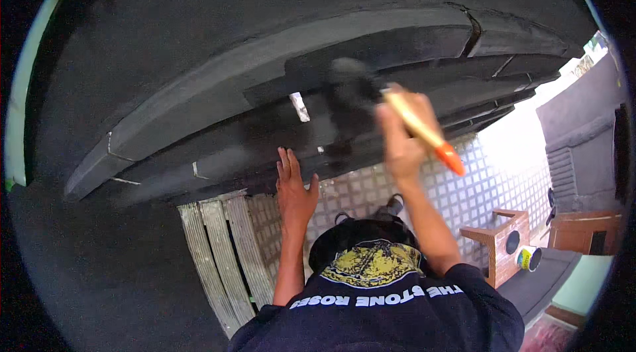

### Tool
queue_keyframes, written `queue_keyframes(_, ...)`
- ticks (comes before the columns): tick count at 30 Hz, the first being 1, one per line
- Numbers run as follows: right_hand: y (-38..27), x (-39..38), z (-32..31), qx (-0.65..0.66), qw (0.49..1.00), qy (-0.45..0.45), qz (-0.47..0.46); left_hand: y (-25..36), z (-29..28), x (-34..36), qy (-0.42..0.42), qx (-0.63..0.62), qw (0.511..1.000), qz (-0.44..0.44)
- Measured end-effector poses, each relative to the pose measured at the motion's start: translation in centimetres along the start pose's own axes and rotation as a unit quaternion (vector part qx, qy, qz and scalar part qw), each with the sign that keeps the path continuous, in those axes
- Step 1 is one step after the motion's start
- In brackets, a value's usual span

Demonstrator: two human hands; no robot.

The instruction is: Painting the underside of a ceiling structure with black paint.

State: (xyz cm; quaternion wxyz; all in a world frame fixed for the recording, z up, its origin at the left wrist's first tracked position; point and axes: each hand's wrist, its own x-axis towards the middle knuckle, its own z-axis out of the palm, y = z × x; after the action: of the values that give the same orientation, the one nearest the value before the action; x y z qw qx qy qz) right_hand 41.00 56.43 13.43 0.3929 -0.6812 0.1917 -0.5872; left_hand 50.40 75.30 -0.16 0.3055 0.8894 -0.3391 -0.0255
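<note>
In my right hand (402, 140) is a paintbrush (421, 125) with a pale wooden handle and an orange end. Its dark bristles are smeared by motion and lie over the dark grey stepped moulding (199, 97), which bends across the view. Darker, glossier black shows on the moulding around the brush. My left hand (296, 196) is open, fingers stretched toward the moulding's lower edge; whether the fingertips touch it I cannot tell. A small white patch (299, 107) stands out between the two hands.
At lower left is a weathered slatted wooden bench (225, 246). Pale square tiles (450, 183) cover the floor around my feet. On the right stands a brown block-like stand (493, 246), with a white tub (529, 258) holding something dark beside it. Bright light comes from the right.
</note>
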Motion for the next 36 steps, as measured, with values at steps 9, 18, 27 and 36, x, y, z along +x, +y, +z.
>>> queue_keyframes(9,7.5,6.2,-12.9,-0.062,0.974,0.218,0.009,-0.5,0.1,0.2,-0.003,-0.002,1.000,0.025)
queue_keyframes(18,-3.7,-0.7,1.5,-0.041,0.982,-0.074,-0.167,-0.5,0.2,-0.3,-0.002,-0.008,1.000,0.011)
queue_keyframes(27,-2.2,-0.4,3.9,0.048,0.998,-0.038,-0.035,0.0,-0.1,-0.1,0.001,0.007,1.000,0.008)
queue_keyframes(36,6.3,7.9,-11.6,0.001,0.972,0.236,-0.002,-0.1,-0.1,0.0,-0.002,-0.025,1.000,0.018)
